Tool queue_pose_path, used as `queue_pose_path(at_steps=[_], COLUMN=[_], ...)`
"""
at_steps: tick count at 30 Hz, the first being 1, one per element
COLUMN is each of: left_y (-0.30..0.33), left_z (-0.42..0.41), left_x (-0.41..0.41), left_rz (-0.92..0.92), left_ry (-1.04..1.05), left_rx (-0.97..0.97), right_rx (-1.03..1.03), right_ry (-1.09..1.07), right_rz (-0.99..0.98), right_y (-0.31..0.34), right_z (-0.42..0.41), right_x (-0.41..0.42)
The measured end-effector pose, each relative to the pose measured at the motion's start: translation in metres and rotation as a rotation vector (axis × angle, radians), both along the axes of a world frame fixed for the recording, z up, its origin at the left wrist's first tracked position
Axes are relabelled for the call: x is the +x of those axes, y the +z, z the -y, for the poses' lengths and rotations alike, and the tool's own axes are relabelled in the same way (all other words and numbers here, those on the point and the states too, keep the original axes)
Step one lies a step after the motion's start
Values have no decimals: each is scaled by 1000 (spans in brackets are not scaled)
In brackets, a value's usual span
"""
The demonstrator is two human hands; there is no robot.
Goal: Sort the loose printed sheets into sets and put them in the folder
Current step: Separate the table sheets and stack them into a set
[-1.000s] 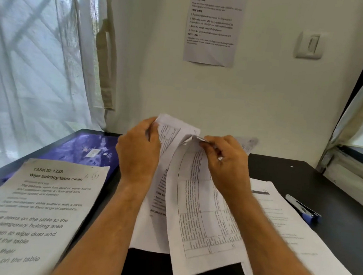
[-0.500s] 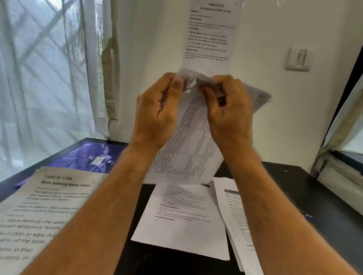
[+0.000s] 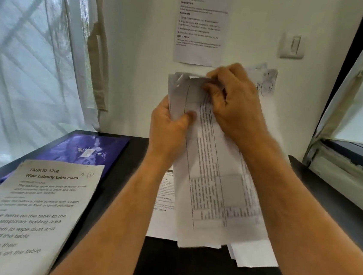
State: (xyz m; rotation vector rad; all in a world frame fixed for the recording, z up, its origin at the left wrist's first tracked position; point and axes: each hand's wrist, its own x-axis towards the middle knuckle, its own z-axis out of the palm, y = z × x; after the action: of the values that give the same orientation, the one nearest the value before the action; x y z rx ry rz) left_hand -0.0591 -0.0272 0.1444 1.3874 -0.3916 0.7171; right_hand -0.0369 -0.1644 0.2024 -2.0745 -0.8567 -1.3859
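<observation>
Both hands held a bundle of white printed sheets with a ruled table point(image 3: 213, 185) upright above the black tabletop point(image 3: 206, 274), near the centre of the view. The left hand point(image 3: 167, 131) was closed on the bundle's left edge, thumb pressed across the front, while the right hand point(image 3: 235, 102), at about one o'clock from it, pinched the curled top corner between thumb and fingers. Behind and under the bundle, more loose white printed sheets point(image 3: 161, 216) lay flat on the table. At nine o'clock from the hands, a glossy purple plastic folder point(image 3: 85, 149) lay flat near the curtained window, and at seven o'clock a white stack headed "TASK ID: 1228" point(image 3: 32, 206) overlapped its near edge. At twelve o'clock, a printed white notice point(image 3: 202, 23) hung on the wall.
</observation>
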Motion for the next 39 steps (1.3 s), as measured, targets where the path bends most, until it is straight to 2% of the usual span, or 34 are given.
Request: queue_pose_path(at_steps=[3,6,9,13,17,22,25,28,30,36,39], left_y=[-35,-74,-98,-119,-127,-138,-140,-140,-135,-128,-136], left_z=[19,36,50,65,65,73,78,79,79,86,88], left_x=[11,21,24,23,18,16,15,24,34,66,71], left_rz=[-325,-485,-523,-517,-488,-576,-539,-528,-574,-773,-761], left_ry=[-161,-272,-280,-242,-318,-149,-66,2,30,37,126], left_rx=[-91,12,199,380,486,700,784,718,608,369,283], right_rx=[-105,-87,-1,140,385,734,784,806,806,640,547], right_ry=[-164,-242,-278,-224,-240,-124,-73,-44,-45,-124,-144], right_rz=[-185,-377,-583,-699,-718,-684,-674,-691,-713,-705,-684], right_y=[-32,-76,-110,-145,-172,-191,-192,-196,-198,-199,-198], right_z=[19,44,68,95,120,133,136,141,142,140,138], right_x=[11,25,31,33,32,28,23,23,25,30,30])
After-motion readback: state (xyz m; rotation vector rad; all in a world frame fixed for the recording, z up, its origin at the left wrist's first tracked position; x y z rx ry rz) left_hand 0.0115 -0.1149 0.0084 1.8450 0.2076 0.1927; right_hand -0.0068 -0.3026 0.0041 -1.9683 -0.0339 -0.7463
